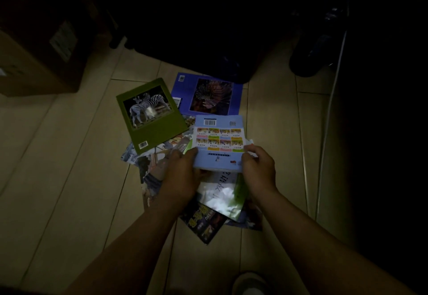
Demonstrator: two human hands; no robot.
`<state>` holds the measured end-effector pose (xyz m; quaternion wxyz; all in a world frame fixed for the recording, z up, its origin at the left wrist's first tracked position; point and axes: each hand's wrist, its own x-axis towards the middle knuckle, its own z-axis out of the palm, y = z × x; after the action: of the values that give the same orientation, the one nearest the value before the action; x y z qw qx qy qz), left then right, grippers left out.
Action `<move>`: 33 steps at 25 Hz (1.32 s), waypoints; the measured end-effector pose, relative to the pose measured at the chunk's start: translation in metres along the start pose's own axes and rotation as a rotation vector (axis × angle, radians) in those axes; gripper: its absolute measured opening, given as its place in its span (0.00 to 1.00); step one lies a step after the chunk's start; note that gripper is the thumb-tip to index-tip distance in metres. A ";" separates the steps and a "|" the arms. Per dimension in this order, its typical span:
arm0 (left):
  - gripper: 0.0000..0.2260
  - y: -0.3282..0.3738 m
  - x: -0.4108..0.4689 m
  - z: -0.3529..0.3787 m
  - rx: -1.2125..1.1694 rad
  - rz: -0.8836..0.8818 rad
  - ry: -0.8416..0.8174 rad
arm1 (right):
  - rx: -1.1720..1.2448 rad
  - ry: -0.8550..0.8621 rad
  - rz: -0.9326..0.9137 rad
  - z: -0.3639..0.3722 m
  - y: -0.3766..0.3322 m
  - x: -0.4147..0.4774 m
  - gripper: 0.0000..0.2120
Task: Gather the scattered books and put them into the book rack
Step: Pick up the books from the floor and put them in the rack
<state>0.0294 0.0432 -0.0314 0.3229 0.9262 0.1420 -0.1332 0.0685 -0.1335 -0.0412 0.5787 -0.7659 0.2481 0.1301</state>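
Several books lie scattered on the dim tiled floor. A light blue book (pixel 218 132) with a grid of small pictures is gripped at its near edge by my left hand (pixel 183 169) and my right hand (pixel 258 167). A green book with a zebra photo (pixel 150 114) lies to its left. A blue book with a lionfish picture (pixel 208 94) lies behind. Under my hands are a white and green book (pixel 222 195), a dark book with yellow lettering (pixel 205 224) and more books, partly hidden. No book rack can be made out.
A cardboard box (pixel 39 51) stands at the far left. A large dark object (pixel 196 28) fills the back, and dark furniture with a cable (pixel 331 100) runs along the right. My foot (pixel 249 283) shows at the bottom edge. Bare floor tiles (pixel 69 179) spread to the left.
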 end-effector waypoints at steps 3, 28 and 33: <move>0.20 0.012 -0.001 -0.018 0.039 0.070 0.145 | 0.000 -0.018 -0.147 -0.002 -0.023 -0.006 0.09; 0.13 0.175 -0.355 -0.440 0.220 0.253 0.798 | -0.154 -0.212 -1.360 -0.083 -0.384 -0.373 0.11; 0.08 0.159 -0.495 -0.497 0.239 0.164 0.899 | -0.129 -0.258 -1.527 -0.067 -0.408 -0.500 0.15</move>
<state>-0.2958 0.1525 0.6015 0.1298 0.9308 0.1779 0.2917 -0.1424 0.0017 0.5575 0.4864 -0.7356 -0.4259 -0.2023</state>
